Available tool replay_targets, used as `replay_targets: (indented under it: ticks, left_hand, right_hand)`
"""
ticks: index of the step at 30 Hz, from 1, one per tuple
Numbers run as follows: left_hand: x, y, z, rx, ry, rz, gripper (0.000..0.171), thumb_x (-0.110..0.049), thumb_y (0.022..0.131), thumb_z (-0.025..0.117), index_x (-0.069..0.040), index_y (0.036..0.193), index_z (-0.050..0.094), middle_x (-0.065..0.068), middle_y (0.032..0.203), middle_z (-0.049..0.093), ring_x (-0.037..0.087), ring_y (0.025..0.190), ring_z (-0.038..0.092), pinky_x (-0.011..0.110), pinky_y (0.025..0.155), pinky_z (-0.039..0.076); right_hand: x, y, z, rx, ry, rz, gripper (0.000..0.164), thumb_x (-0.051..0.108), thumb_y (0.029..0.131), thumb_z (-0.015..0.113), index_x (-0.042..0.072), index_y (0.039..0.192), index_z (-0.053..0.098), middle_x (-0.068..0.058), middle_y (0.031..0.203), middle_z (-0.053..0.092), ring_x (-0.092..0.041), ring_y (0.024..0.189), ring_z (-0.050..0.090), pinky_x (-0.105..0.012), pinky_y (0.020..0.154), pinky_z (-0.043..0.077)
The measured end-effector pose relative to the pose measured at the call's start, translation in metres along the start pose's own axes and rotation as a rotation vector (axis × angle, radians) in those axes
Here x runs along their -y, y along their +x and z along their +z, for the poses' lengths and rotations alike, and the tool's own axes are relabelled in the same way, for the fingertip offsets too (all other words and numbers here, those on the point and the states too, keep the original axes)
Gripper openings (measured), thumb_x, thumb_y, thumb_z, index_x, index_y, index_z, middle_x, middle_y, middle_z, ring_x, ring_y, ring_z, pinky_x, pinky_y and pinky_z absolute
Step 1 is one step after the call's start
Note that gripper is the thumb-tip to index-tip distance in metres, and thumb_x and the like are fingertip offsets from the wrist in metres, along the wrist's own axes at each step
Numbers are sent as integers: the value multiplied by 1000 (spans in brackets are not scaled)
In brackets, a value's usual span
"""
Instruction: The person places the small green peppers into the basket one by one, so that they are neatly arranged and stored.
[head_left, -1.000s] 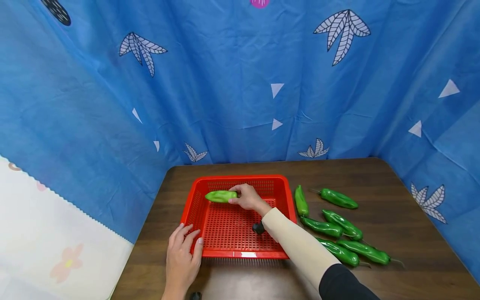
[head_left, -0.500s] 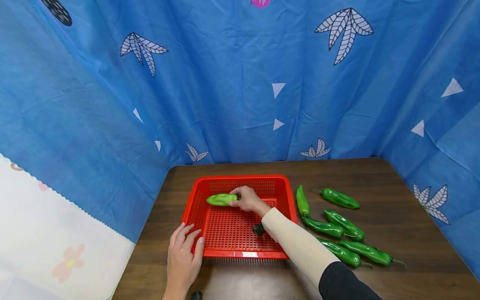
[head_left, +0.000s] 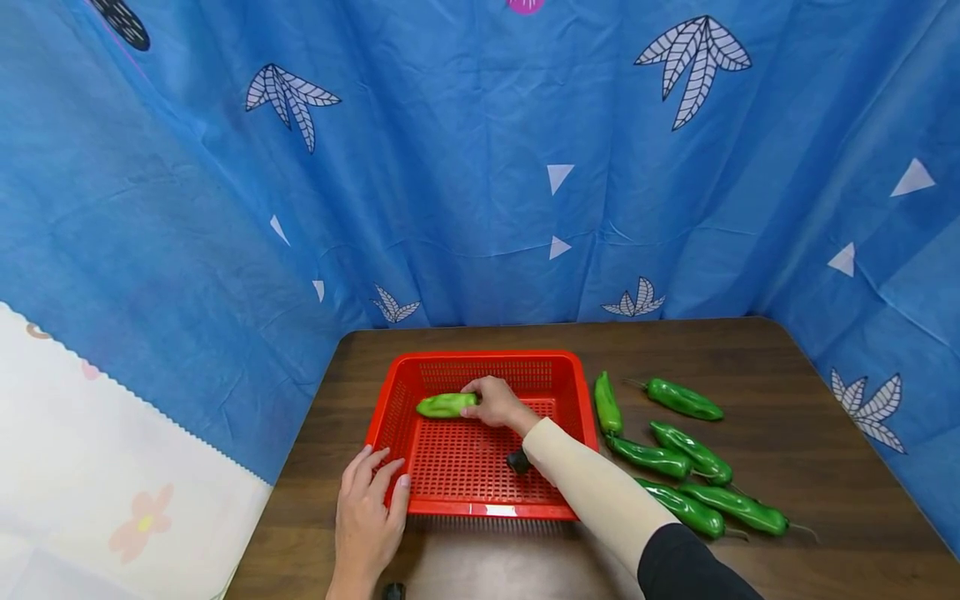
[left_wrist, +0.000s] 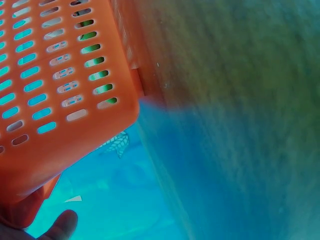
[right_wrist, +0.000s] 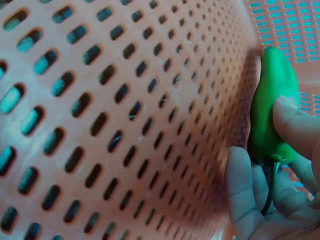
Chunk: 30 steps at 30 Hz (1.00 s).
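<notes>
Pepper is pinched by the right hand inside a red basket.

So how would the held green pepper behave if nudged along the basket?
The green pepper would probably roll in a curve, being rounded and tapered to one end. It seems fairly stiff: its body shows no obvious sag where the right hand pinches its stem end. The smooth skin may prove slightly slippery.

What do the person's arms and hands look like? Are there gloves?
No gloves: the left hand and right hand are bare. The right forearm wears a cream sleeve, with black cloth higher up. No sleeve shows on the left. A small black piece sits at the right wrist.
</notes>
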<state>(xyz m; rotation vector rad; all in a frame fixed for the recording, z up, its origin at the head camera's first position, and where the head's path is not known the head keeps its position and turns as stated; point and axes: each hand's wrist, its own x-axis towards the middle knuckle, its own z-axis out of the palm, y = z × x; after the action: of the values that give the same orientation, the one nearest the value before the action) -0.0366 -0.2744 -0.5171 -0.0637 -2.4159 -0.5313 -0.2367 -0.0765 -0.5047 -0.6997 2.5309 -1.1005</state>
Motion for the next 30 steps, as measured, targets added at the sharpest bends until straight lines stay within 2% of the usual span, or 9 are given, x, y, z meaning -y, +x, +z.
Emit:
replay_targets:
  ticks: [8,23,30]
  left_hand:
    - [1,-2,-1,34,3,-34,21,-19,89,72,-6,105,76,13,124,66,34,135,47,51,111,36]
    - [-1,-1,1,5,4,-7,20,-17,87,72,-5,103,77,14,121,67,37,132,50,53,109,38]
    - [0,-2,1,-4,4,-1,20,-16,88,72,-5,103,77,15,122,67,37,132,49,53,109,37]
  right_hand:
    - [-4,1,6,9,-9,8,35,21,91,75,9,124,69,-8,120,68,-21,104,66,-33,85,56]
    - [-4,2,8,-34,-69,-11,38,20,90,76,7,125,69,-10,124,70,-26,113,65,-39,95,54]
    - [-4,1,8,-38,-80,-10,39,20,90,76,8,127,69,-9,126,69,-25,114,65,-39,95,54]
